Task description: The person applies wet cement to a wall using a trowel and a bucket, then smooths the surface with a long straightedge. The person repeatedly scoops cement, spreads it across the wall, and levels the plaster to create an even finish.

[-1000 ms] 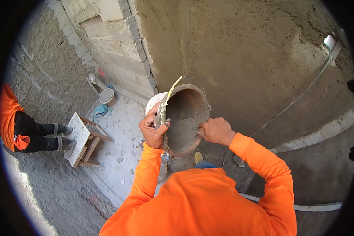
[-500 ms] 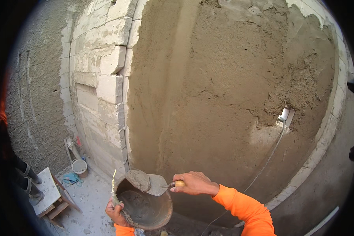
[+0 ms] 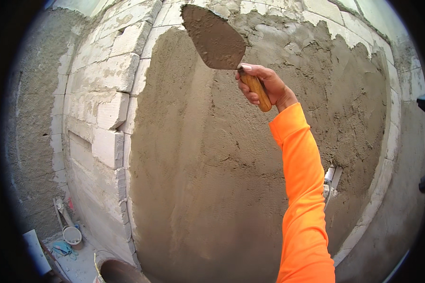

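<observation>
My right hand point(image 3: 264, 85) is raised in front of the wall, closed around the wooden handle of a trowel point(image 3: 216, 38). The trowel's blade points up and left, with a film of wet mortar on the face I see. Behind it, grey-brown mortar point(image 3: 184, 155) covers much of the block wall, smoother at left and rough toward the upper right. At the lower edge shows the rim of a mortar bucket point(image 3: 112, 265) with a cord on its left side. My left hand is out of view.
Bare white blocks point(image 3: 107, 146) stand out along the left. A pale conduit box point(image 3: 333, 178) with a cable sits in the mortar, partly behind my sleeve. On the floor at lower left are a small bucket point(image 3: 75, 237), a blue cloth point(image 3: 63, 248) and a wooden stool point(image 3: 37, 252).
My right hand has lifted the trowel from above the bucket to high on the wall; the mortar heap is off its blade. The view has tilted up, and my left hand has left it.
</observation>
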Available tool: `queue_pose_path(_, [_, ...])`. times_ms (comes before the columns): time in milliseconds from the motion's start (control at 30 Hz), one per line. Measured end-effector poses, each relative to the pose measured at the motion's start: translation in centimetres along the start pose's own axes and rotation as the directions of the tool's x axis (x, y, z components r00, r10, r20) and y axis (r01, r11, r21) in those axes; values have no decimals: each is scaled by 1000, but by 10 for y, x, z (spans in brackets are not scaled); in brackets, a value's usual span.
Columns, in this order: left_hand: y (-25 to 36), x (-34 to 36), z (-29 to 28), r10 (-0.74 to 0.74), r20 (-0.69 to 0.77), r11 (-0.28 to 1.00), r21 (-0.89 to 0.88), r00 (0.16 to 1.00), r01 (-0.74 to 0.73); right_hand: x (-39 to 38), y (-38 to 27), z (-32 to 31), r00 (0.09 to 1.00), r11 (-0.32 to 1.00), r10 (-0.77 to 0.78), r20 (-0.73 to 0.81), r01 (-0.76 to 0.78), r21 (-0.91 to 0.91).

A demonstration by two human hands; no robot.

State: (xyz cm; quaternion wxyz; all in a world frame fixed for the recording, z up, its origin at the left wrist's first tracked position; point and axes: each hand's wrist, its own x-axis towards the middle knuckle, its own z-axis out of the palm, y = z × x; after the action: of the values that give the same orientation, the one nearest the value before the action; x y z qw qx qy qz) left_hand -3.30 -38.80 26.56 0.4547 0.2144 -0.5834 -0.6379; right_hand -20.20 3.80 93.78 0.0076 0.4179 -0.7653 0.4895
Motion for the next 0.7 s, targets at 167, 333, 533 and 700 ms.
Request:
queue_pose_path(167, [-30,17,-2,-31,-119,998,52,992,38,9,-21,-88,787,988,104,-608,-154,-29])
queue_pose_path(333, [-38,30,-2,-163,14,986,32,986,163,-33,-45,-94,485,725,-285,-827,-455,-517])
queue_pose_path(533, [-37,43,10,-150,136,978,163,979,128,-44,-42,-59,688,-356,-562,-458,-702,-617])
queue_pose_path(700, [-43,51,30,-224,157,966,169,962,198,-2,-45,-52,805,-633,-529,-269,-585,-507])
